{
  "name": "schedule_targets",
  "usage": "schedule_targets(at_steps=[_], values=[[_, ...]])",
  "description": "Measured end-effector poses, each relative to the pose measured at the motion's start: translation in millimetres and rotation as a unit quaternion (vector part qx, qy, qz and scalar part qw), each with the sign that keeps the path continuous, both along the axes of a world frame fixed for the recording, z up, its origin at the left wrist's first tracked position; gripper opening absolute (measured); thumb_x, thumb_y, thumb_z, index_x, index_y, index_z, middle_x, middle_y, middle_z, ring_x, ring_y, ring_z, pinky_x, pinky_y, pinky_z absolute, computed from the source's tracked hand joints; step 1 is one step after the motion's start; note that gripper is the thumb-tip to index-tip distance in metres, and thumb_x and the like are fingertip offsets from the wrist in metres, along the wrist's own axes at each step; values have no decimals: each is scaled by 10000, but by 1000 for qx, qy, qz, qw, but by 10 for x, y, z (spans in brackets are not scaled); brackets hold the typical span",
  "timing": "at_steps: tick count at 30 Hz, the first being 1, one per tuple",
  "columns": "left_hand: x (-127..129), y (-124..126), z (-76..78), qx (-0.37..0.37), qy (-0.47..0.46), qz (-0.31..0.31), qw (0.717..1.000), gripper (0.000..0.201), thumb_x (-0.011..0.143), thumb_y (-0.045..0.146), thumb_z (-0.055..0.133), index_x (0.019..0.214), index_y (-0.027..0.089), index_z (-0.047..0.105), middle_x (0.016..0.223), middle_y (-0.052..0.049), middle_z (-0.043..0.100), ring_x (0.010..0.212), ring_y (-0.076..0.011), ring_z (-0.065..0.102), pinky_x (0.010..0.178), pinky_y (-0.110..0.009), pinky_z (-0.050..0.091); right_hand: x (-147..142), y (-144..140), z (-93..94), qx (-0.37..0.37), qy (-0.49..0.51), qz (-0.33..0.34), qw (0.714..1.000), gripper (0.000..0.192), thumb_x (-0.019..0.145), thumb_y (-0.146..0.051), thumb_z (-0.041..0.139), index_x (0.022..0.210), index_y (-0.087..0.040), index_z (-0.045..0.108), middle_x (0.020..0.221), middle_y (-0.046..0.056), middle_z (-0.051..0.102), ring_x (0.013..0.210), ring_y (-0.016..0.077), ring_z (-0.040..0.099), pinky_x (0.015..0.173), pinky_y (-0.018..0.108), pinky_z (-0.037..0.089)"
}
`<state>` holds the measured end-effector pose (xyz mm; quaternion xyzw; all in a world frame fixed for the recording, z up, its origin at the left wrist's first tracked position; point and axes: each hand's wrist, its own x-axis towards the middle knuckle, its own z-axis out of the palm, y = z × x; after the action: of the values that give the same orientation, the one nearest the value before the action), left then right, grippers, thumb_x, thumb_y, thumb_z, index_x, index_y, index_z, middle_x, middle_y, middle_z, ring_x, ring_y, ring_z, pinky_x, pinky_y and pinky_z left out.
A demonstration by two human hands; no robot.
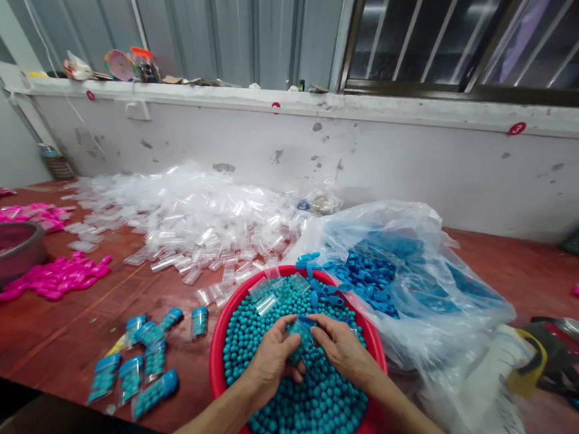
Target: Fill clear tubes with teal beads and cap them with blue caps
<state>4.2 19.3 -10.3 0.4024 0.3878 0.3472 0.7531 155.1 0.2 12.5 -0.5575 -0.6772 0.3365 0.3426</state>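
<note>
My left hand [270,359] is closed around a small clear plastic container [302,340] with teal beads in it. The fingers of my right hand [344,352] pinch a blue cap [305,321] at the container's top; whether it is fully seated cannot be made out. Both hands are over a red basin [215,356] full of round teal beads [305,420]. On the beads near the far rim lie a few empty clear containers [266,304] and several loose blue caps [328,294].
Filled, blue-capped containers [130,376] lie left of the basin. Behind it spreads a heap of clear containers [203,210]. A plastic bag [425,286] of blue caps [369,274] stands right. Pink pieces [58,275] and a grey tub [35,240] are far left.
</note>
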Motion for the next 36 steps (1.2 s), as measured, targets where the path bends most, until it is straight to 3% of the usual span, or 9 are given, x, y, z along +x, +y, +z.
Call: schedule_targets(at_steps=[6,8,11,14,20,26,30,33,36], values=[[-66,-49,84,-11,-10,-49,999,424,667,341,614,1013,205,410,749,36,521,487,-105,589,364,-178,403,37,-14,-36,-6,43,-22,999,276,807,-277,477,1051,-206,586,855,14,644,724,162,583,644,273,474],[-82,-49,104,-9,4,-54,999,369,677,372,595,945,200,408,731,27,546,491,-112,598,359,-163,388,33,-34,-37,26,21,-23,999,276,802,-245,486,1054,-216,594,945,30,646,827,186,589,734,313,476],[-97,-48,100,13,33,-64,997,358,688,409,572,914,189,403,661,19,574,479,-117,596,355,-148,372,29,-73,-40,91,-32,29,995,311,828,-184,428,1097,-208,581,971,55,641,879,185,585,790,326,463],[-101,-67,82,34,30,-72,996,454,683,445,576,1010,182,403,640,25,571,422,-98,564,331,-146,350,46,-111,-52,130,-93,88,983,366,854,-149,356,1172,-201,530,960,70,631,850,163,589,751,293,478],[-96,-125,96,37,30,-51,998,705,673,492,593,1239,183,308,533,68,514,328,-55,459,287,-135,250,57,-166,-24,193,-190,96,958,392,865,-114,313,1200,-186,504,1024,95,618,914,179,574,775,293,476],[-70,-166,72,8,35,-39,999,584,680,487,575,1133,166,394,481,81,493,274,-34,358,272,-139,203,20,-242,-89,241,-241,136,930,367,879,-126,291,1152,-150,535,876,107,635,800,197,586,704,320,485],[-48,-186,58,20,51,-9,998,511,673,489,574,1052,182,421,433,101,446,273,-40,341,269,-135,214,18,-250,-156,212,-121,115,963,352,853,-125,339,1145,-205,518,999,92,611,920,184,573,782,319,476],[-71,-162,62,48,45,-21,998,527,681,516,549,1069,195,391,475,82,497,296,-60,428,284,-135,246,-14,-184,-136,86,61,-19,994,280,780,-203,493,1059,-210,512,917,48,603,799,176,600,660,297,522],[-113,-132,70,76,59,-41,994,475,723,499,499,1066,196,372,506,72,509,317,-69,460,293,-137,264,-74,-94,-82,-61,227,-101,967,278,660,-267,613,903,-188,503,750,-4,569,586,153,583,441,262,508]])
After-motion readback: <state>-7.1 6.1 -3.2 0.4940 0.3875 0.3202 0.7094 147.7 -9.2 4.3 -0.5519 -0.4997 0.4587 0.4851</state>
